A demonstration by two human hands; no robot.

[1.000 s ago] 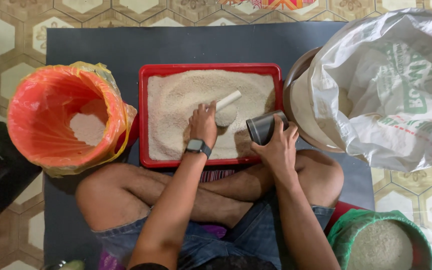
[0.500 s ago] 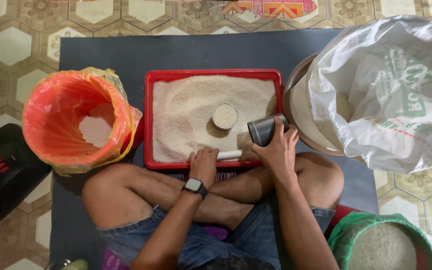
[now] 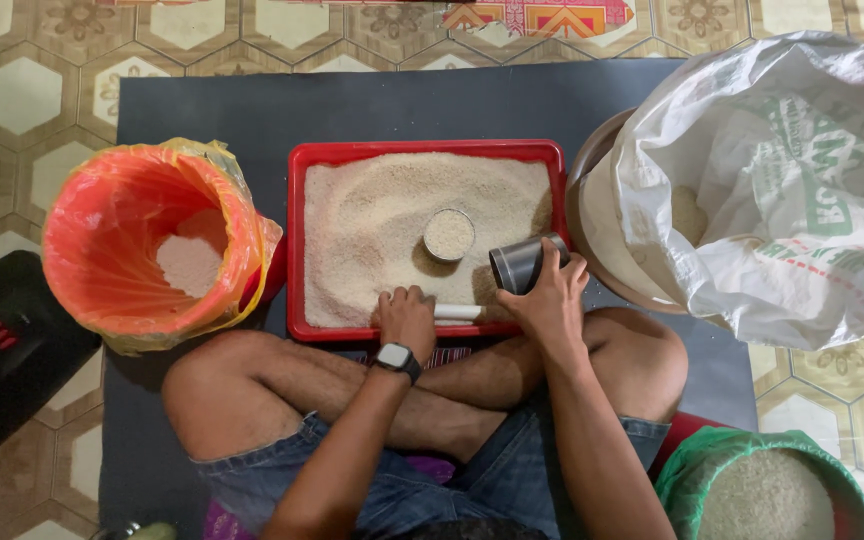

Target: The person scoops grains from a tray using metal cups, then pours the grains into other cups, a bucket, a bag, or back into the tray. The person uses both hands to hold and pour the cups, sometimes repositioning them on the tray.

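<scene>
Rice (image 3: 382,215) is lying heaped in the red tray (image 3: 422,150) at the centre of the dark mat (image 3: 202,110), with a full round cup (image 3: 449,235) sitting in it. At six o'clock of that cup, the left hand (image 3: 407,318) is curling its fingers around a white stick (image 3: 460,312). At four o'clock, the right hand (image 3: 552,300) is gripping a tilted metal cup (image 3: 522,265). An orange-lined bucket (image 3: 142,245) is standing at nine o'clock, a white sack (image 3: 782,190) at three.

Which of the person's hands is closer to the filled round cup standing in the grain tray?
Right. The right hand, holding a dark metal cup, is just right of the filled cup; the left hand rests at the tray's near edge, below it.
</scene>
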